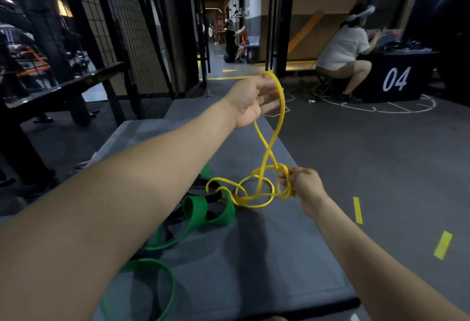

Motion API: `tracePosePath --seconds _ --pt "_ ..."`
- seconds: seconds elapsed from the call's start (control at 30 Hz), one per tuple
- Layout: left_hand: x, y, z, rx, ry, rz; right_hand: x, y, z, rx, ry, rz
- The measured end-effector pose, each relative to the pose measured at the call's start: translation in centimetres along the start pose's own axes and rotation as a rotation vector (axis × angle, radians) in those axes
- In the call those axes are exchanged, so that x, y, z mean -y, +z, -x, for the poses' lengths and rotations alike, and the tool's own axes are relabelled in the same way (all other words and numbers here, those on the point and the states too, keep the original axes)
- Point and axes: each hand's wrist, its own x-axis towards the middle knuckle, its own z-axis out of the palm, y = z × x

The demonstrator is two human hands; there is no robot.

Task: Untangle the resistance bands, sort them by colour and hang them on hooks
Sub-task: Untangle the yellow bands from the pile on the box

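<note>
green bands (211, 216) lie nearest on the grey surface (292, 257). from the head view, the left hand (250, 103) grips the top loop of the yellow band (269, 147), which runs down to a knot that the right hand (306, 188) fingers pinch, nearer the tangle.

Dim gym: grey floor (381, 168) with yellow tape marks (443, 245), black mesh partition (122, 28), black box (396, 76) marked 04.
</note>
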Motion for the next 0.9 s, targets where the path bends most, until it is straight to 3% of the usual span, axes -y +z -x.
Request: tracePosePath --seconds 0.1,0.23,0.33,0.43,0.57,0.63,0.77,0.9 --pt "1.5 -0.7 -2.4 -0.062 -0.031 -0.043 -0.6 -0.2 -0.4 0.016 0.037 -0.055" --pt "6.2 -4.5 -3.4 -0.017 -0.281 -1.008 -1.8 -0.3 -1.4 0.017 -0.012 0.088" --pt "9.5 -8.1 -2.3 0.004 -0.268 -1.57 -3.0 0.3 -2.0 0.045 -0.037 0.161" --pt "11.5 -11.4 -0.4 -0.117 -0.274 -1.643 -3.6 1.4 -2.4 0.081 -0.065 0.24" --pt "13.2 -14.6 0.9 -0.096 -0.483 -1.789 -4.2 3.0 -3.4 0.061 -0.066 0.419" --pt "13.8 -15.4 1.1 -0.079 -0.524 -1.733 -4.5 3.5 -3.7 0.022 -0.096 0.566" --pt "14.2 -16.0 1.6 -0.023 -0.492 -1.634 -3.6 4.3 -2.5 -0.013 -0.248 0.694" --pt "12.6 -16.0 2.2 -0.021 -0.3 -1.552 -2.9 5.1 -1.8 -0.066 -0.371 0.68"
